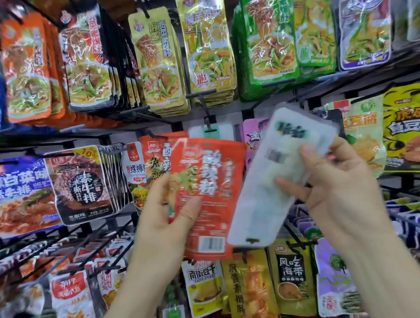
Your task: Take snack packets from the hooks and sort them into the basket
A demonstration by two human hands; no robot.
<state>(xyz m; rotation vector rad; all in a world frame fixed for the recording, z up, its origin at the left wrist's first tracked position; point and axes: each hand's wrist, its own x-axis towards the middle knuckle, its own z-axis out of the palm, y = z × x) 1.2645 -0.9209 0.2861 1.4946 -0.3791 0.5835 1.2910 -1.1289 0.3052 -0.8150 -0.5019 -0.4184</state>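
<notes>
Packet, red (213, 183), printed 酸辣粉, barcode near lower edge: fanned over a second red packet (155, 162), left hand (168, 210) gripping both, thumb on front, fingers curled behind. Packet, pale white-green (262, 192), blurred, label unreadable: tilted, hang-hole end down, pinched in right hand (333, 183). Both forearms raised before hooks (204, 105); olive packet (291, 276) below reads 风吃海带.

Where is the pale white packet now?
Head view, right of centre: the right hand grips the pale white packet, overlapping the red packet held by the left hand.
</notes>
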